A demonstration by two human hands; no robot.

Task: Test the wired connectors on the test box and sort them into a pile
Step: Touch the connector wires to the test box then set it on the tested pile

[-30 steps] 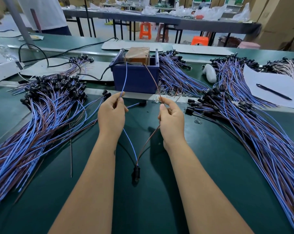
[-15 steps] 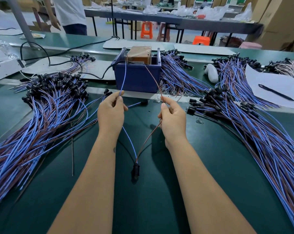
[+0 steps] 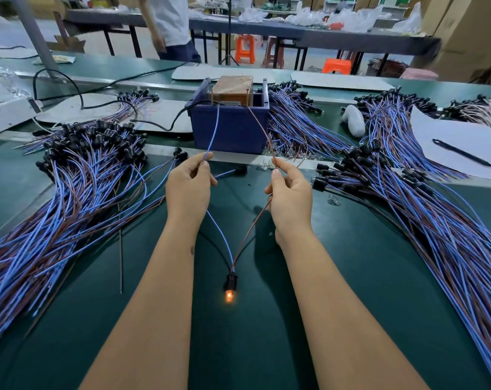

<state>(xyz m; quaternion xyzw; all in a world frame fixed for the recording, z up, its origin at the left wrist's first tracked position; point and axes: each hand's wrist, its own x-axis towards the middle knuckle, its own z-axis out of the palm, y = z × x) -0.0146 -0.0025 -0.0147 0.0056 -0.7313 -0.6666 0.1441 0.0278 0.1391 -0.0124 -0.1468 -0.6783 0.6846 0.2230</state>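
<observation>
A small orange bulb (image 3: 229, 296) is glowing in a black connector (image 3: 231, 280) lying low at centre frame on the green desk (image 3: 351, 277). Its blue wire (image 3: 221, 237) is running up to the left hand (image 3: 188, 187), which is pinching it, and its brown wire (image 3: 250, 235) to the right hand (image 3: 290, 197), likewise pinching. Both leads are reaching the blue test box (image 3: 229, 128) at upper centre. Piles of wired connectors are lying at left (image 3: 69, 187) and right (image 3: 421, 209); a black pen (image 3: 462, 152) is resting on paper at upper right.
</observation>
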